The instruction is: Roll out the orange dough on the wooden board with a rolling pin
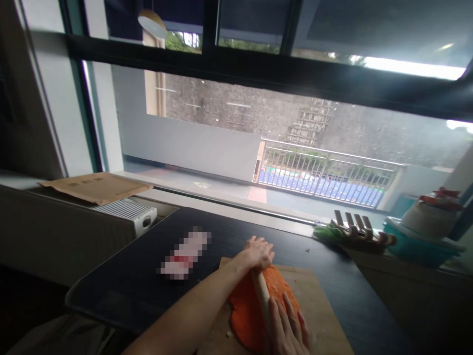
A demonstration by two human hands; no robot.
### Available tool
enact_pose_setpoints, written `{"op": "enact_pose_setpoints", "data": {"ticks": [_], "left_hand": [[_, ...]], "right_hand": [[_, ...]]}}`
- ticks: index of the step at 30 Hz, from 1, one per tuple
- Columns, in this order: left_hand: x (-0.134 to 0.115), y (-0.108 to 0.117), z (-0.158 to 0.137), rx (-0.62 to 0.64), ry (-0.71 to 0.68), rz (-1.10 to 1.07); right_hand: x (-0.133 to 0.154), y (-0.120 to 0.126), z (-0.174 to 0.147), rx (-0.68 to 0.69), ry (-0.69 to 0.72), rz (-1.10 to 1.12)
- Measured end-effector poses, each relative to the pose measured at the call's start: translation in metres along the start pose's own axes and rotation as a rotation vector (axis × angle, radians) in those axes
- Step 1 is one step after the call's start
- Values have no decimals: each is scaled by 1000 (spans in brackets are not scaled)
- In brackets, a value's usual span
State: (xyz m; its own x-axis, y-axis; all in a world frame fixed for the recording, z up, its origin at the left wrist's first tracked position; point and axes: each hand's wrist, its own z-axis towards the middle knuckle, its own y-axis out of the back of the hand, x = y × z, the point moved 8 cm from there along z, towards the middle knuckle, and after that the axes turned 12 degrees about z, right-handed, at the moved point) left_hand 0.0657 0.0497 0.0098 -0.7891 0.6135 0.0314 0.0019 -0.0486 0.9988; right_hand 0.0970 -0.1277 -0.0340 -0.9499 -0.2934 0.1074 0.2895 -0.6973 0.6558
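An orange sheet of dough (pixel 244 313) lies flattened on a wooden board (pixel 321 301). Across it runs a pale wooden rolling pin (pixel 262 291), tilted from the far left toward my body. My left hand (pixel 258 252) is closed over the pin's far end, fingers bent and knuckles up. Nearer to me, my right hand (pixel 288 323) rests on the near part of the pin with its fingers stretched out and slightly spread, partly above the dough. The lower picture edge cuts off the right hand and the near end of the pin.
The board sits on a dark table (pixel 148 286), beside a blurred-out pink and red item (pixel 186 254). A brown paper envelope (pixel 98 186) lies at the left. On the right sill stand a green cloth-like item (pixel 328 233), a brown rack (pixel 364 231) and a teal basin (pixel 417 241).
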Motion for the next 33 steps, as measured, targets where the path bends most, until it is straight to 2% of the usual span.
{"op": "enact_pose_setpoints", "data": {"ticks": [4, 7, 12, 15, 17, 19, 22, 27, 30, 33], "left_hand": [[9, -7, -6, 109, -15, 20], [22, -7, -20, 117, -20, 49], [53, -8, -61, 102, 42, 158], [61, -5, -73, 85, 93, 176], [58, -6, -68, 106, 108, 156], [50, -8, -54, 127, 109, 128], [28, -11, -23, 127, 90, 89], [-5, -17, 21, 121, 72, 33], [-13, -18, 27, 121, 41, 15], [-5, -17, 15, 139, 32, 16]], "right_hand": [[14, 9, 3, -26, -26, 75], [24, 13, 3, -43, -27, 100], [43, 10, 3, -24, -13, 114], [41, 6, 4, 15, -57, 109], [32, 3, 4, 55, -85, 105], [21, -1, 3, 119, -53, 101], [1, -5, 1, 197, 18, 78], [-32, -3, -1, 228, -14, 38], [-28, 0, -1, 222, 4, 36], [-7, 4, 0, 198, 62, 51]]}}
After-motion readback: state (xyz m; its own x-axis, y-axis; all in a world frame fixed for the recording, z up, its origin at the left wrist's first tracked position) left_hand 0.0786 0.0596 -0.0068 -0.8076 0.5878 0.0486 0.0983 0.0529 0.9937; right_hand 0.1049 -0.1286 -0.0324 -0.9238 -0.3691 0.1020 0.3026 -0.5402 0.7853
